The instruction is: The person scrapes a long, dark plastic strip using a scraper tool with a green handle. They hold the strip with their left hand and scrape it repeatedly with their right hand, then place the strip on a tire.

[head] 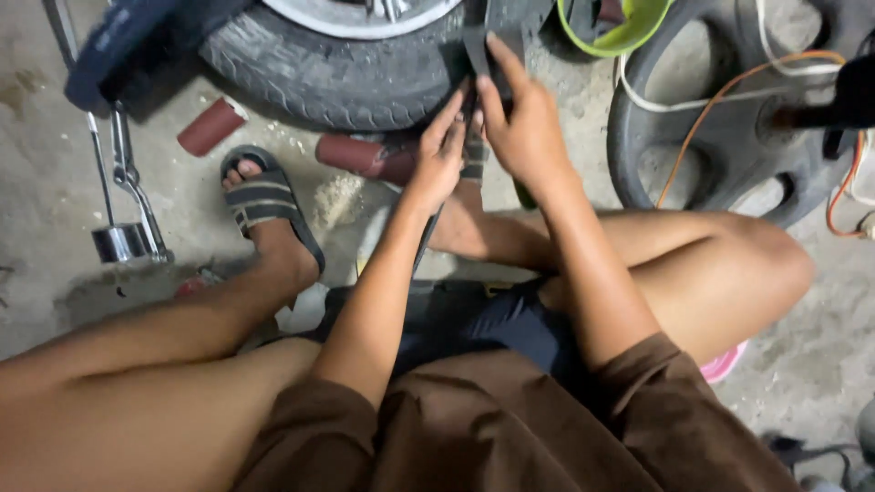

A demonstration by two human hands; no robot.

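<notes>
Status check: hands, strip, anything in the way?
Both hands, left and right, pinch the dark strip. Strip up against the tyre. Sandpaper roll just below the hands.

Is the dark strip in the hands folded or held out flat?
Held out flat, as far as shows: both hands pinch the dark strip, which runs straight up toward the tyre.

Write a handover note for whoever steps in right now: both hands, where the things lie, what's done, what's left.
Left hand and right hand: both pinch a dark strip, held up in front of the tyre.
Two reddish-brown rolls lie on the concrete floor beside the sandalled foot. A black wheel rim with orange cable stands to the right; a green bowl sits above.
Done: strip in hand.
Left: cannot tell from this view.
</notes>
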